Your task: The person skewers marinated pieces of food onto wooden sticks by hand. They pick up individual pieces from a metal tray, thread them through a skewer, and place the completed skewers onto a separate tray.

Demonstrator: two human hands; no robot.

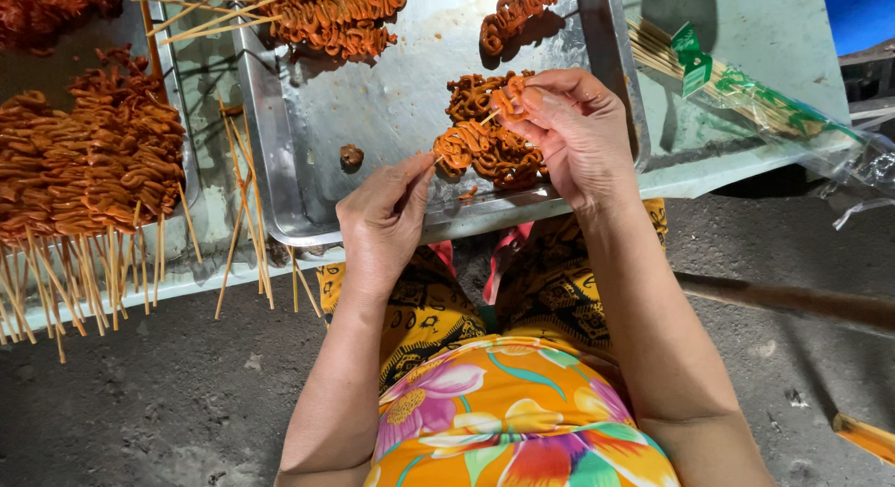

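Two hands, the left hand [384, 228] and the right hand [576, 133], were in view, with two metal trays [298, 133], one skewer bundle [736, 91] in plastic, and one loose meat lump [351, 155].

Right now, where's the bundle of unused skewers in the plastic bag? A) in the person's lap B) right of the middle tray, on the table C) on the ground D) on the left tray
B: the bagged skewers lie on the table to the right of the middle tray, while the left hand and right hand thread meat on a skewer over the tray.
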